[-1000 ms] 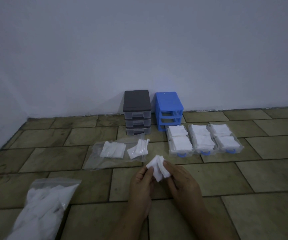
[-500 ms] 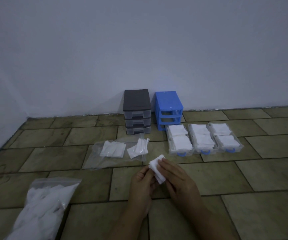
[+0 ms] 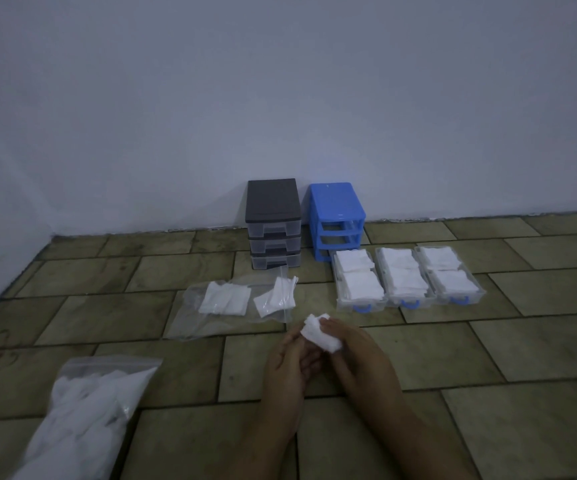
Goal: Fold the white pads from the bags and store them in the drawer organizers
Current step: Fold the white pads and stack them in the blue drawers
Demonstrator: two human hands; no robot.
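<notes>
Mid-fold right now, left hand (image 3: 288,363) and right hand (image 3: 356,351) both pinching one pad (image 3: 320,332) just above the floor (image 3: 453,348), so next probably squaring the edges and dropping it into a drawer (image 3: 359,285) up front.

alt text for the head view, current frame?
Both hands, left hand and right hand, pinch a folded white pad above a tiled floor. Three pad-filled clear drawers lie ahead, before a blue organizer and a grey organizer.
</notes>
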